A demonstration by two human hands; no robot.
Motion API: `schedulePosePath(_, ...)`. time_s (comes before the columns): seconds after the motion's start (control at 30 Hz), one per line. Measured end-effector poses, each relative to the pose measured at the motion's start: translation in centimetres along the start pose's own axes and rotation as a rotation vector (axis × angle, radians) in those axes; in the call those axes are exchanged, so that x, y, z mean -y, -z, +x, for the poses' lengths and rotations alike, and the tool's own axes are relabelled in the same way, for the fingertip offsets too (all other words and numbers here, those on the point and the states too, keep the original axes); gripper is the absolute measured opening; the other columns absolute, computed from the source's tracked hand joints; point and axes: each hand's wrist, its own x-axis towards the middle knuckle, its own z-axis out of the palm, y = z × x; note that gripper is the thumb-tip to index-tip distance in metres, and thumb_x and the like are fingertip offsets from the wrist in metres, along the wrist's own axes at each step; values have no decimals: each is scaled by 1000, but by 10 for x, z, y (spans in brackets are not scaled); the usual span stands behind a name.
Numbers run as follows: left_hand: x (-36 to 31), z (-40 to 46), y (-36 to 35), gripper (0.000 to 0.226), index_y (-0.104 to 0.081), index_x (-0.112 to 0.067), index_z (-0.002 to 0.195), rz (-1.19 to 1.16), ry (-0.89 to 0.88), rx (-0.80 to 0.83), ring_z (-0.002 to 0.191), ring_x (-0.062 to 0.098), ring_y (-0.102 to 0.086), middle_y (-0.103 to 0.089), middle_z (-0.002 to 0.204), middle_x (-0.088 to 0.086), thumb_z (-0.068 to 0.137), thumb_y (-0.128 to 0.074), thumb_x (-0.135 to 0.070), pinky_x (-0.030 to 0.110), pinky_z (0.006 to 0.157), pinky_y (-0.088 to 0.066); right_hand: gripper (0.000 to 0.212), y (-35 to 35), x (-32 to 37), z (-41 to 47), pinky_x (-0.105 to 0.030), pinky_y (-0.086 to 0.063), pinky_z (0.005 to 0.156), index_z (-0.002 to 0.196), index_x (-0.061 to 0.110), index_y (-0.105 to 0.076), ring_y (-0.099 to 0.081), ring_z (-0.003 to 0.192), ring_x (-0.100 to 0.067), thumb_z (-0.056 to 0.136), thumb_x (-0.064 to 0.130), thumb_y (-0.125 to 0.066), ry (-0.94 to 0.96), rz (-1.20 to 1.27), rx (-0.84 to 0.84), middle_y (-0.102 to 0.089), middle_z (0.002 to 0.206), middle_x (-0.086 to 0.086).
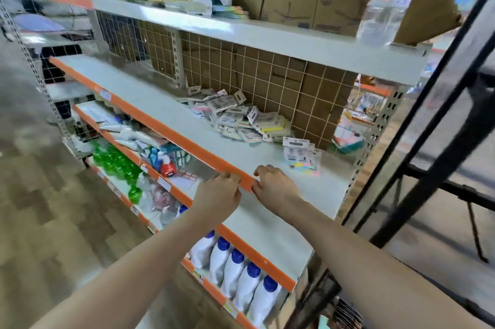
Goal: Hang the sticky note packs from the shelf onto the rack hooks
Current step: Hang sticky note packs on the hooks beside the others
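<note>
Nothing picked up yet. Both hands sit at the orange front edge of the shelf (187,120), centre of frame. Left hand (218,193): fingers curled over the orange lip, gripping it. Right hand (276,186): fingers bent, resting on the shelf surface just behind the lip, holding nothing.

Sticky note packs (241,118) lie in a loose pile at the back of the shelf, against the wire grid (267,74), right of centre. One multicolour pack (304,158) stands apart, nearer the right hand.

Suggest: take the near pack first, pinch by its card header and keep the hang hole clear. No rack hooks visible here.
</note>
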Motion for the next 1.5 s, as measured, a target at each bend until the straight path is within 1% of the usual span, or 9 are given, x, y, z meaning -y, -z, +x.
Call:
schedulePosePath(0.33,51,122,-24,32,-46,-14,124,61,67,129,116,27,-48,-52,122,6,93,-43,-20,39,82,-45,35,-32,-17,140,-36,-42,92,127,9,-48,-46,122,-29,96,23,-41,-59,-28,41,-50,131,-11)
schedulePosePath(0.53,76,178,-30,37,-44,-13,129,80,59,171,122,28,-43,-49,129,9,93,-42,-19,42,95,-41,38,-34,-39,195,-38,-40,96,131,5,-42,-42,125,-32,95,16,-42,-85,-128,65,-44,136,-15)
schedulePosePath(0.7,90,217,-45,39,-39,-10,131,59,6,176,128,30,-36,-43,134,12,93,-43,-16,43,98,-37,46,-40,-51,230,-41,-39,98,133,4,-43,-41,125,-32,89,14,-49,-146,-200,-53,-43,134,-14)
schedulePosePath(0.87,108,251,-62,39,-39,-11,131,28,-88,155,130,29,-33,-42,134,11,93,-43,-17,40,103,-33,53,-51,-52,251,-42,-28,110,139,1,-38,-35,130,-34,90,16,-51,-188,-304,-104,-39,139,-18)
schedulePosePath(0.97,117,273,-71,38,-41,-11,130,10,-153,140,129,29,-33,-43,134,11,94,-46,-23,39,105,-30,55,-53,-52,264,-41,-22,113,141,4,-36,-32,133,-33,90,19,-51,-234,-311,-99,-36,141,-16)
schedulePosePath(1.13,132,302,-81,62,-33,-13,139,-51,-219,217,133,29,-32,-38,142,11,89,-57,-42,41,111,-28,55,-54,-50,281,-39,-23,113,138,10,-38,-31,133,-32,89,26,-57,-321,-290,-88,-35,142,-12)
schedulePosePath(1.23,141,310,-90,65,-33,-15,140,19,-268,178,132,28,-34,-39,140,8,87,-60,-42,38,109,-26,54,-58,-47,287,-38,-22,113,138,10,-38,-31,134,-30,89,25,-57,-368,-332,-89,-36,143,-12)
schedulePosePath(1.37,147,313,-97,54,-42,-15,134,55,-317,81,125,28,-41,-45,134,6,88,-59,-36,39,104,-31,51,-63,-37,290,-40,-29,108,137,9,-41,-38,127,-32,89,17,-55,-405,-432,-86,-43,137,-13)
schedulePosePath(1.5,152,307,-97,42,-48,-15,128,9,-364,15,118,27,-47,-50,128,7,88,-54,-26,35,99,-35,44,-69,-28,290,-45,-27,109,135,7,-44,-39,128,-33,91,9,-46,-463,-462,-114,-43,138,-15)
